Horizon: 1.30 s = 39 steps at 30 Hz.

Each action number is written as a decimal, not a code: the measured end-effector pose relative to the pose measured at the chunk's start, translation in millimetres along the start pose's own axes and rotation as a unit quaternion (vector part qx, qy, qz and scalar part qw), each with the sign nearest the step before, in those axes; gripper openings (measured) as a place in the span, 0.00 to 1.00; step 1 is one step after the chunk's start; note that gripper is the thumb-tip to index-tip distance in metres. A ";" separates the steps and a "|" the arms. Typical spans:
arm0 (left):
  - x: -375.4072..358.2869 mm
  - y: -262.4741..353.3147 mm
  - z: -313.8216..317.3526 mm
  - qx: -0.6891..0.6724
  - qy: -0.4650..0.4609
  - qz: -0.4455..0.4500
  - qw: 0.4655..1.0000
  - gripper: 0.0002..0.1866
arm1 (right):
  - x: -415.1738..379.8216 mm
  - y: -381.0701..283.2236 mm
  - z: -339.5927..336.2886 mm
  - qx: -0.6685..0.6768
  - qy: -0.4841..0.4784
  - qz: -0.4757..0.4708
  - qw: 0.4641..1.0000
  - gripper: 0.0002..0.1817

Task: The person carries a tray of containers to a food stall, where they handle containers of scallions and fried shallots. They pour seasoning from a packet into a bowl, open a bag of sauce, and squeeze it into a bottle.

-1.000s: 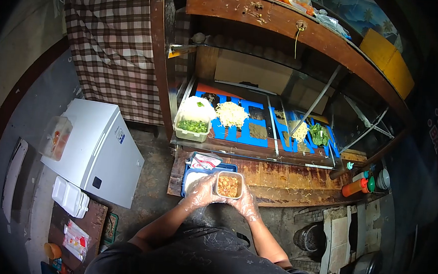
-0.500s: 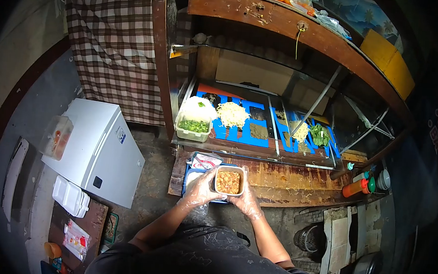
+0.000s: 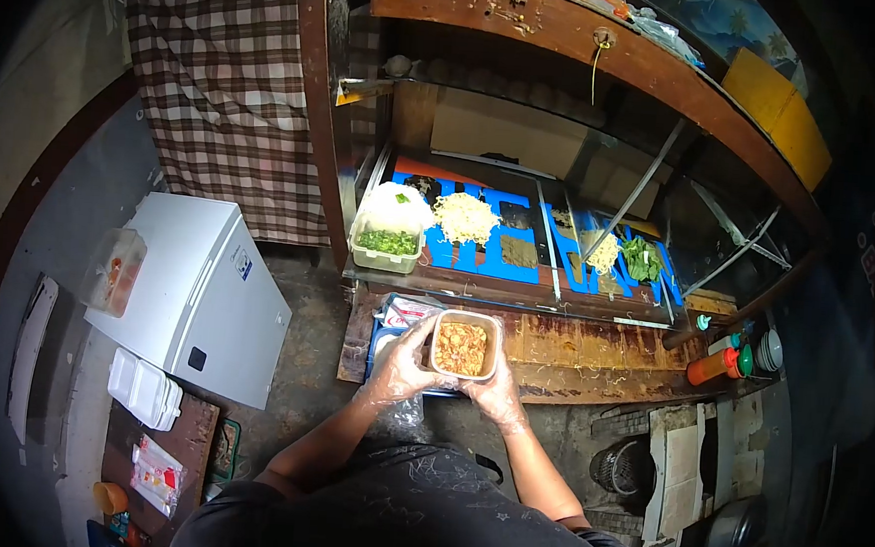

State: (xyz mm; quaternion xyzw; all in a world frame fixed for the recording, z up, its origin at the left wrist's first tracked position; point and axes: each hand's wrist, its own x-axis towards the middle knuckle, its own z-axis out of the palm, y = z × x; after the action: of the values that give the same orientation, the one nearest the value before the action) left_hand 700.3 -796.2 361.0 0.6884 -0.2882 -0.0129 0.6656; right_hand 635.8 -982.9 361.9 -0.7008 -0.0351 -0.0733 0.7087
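Presently your gloved left hand (image 3: pixel 404 364) and right hand (image 3: pixel 494 385) grip the square clear plastic tub of orange-brown food (image 3: pixel 464 345) above the worn wooden counter (image 3: pixel 593 345); setting it down calls for a level, steady lowering.

We see a translucent plastic tub (image 3: pixel 464 345) gripped in glossy film-gloved hands, above a rough, worn wooden counter (image 3: pixel 593 348).

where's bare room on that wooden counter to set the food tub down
Bare board runs on the wooden counter from the food tub rightward to the orange bottle. Crowded at the left end: blue tray with packets, under the left hand and right hand.
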 end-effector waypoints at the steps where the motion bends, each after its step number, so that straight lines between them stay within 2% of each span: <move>1: 0.3 2.0 -0.3 -0.016 -0.006 0.001 1.000 0.52 | -1.4 -4.7 -0.1 -0.021 0.010 0.017 1.000 0.56; 5: -2.8 9.3 -0.8 -0.081 -0.013 -0.007 0.997 0.51 | -6.3 -22.0 3.4 -0.103 0.041 0.014 0.994 0.53; 8: -11.3 0.1 -0.6 -0.120 -0.019 -0.023 0.992 0.53 | -11.2 -10.9 4.2 -0.024 0.048 -0.006 0.999 0.52; 11: -16.3 -5.6 0.2 -0.120 -0.015 -0.036 0.992 0.50 | -14.6 -10.7 7.7 -0.014 0.065 -0.018 0.998 0.52; 13: -17.7 -5.1 1.3 -0.142 0.009 -0.012 0.990 0.43 | -15.9 -12.0 9.7 0.028 0.063 -0.007 0.998 0.51; 17: -15.7 -5.8 2.2 -0.172 0.023 -0.010 0.985 0.41 | -13.8 -17.1 11.6 0.013 0.068 -0.001 0.998 0.50; 23: -10.9 -2.5 1.6 -0.154 0.046 -0.017 0.987 0.39 | -8.1 -6.1 7.7 -0.007 0.083 -0.020 0.996 0.48; 25: -8.0 -2.3 0.7 -0.135 0.046 -0.019 0.990 0.39 | -7.1 -16.1 12.4 0.061 0.094 -0.008 0.994 0.46; 29: 0.9 -1.5 3.1 -0.098 0.054 -0.024 0.993 0.39 | 3.8 -20.0 9.2 0.044 0.083 -0.005 0.996 0.45; 31: 8.3 6.8 2.0 -0.082 0.053 -0.020 0.995 0.39 | 11.7 -17.1 6.6 -0.024 0.099 -0.023 0.995 0.44; 34: 19.5 6.2 2.0 -0.069 0.053 -0.010 0.996 0.38 | 26.2 -24.3 7.5 0.025 0.081 -0.079 0.993 0.44; 35: 24.2 2.3 1.5 -0.069 0.051 0.000 0.996 0.38 | 31.6 -25.3 6.3 0.056 0.062 -0.077 0.994 0.47; 39: 37.7 7.2 3.2 -0.059 0.061 0.029 0.996 0.36 | 48.6 -21.8 1.5 -0.013 0.075 -0.101 0.992 0.46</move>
State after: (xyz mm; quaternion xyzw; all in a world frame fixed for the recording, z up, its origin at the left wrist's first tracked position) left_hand 727.7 -814.4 381.0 0.6388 -0.2651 0.0313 0.7216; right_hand 680.5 -984.2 390.8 -0.6955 -0.0512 -0.1972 0.6890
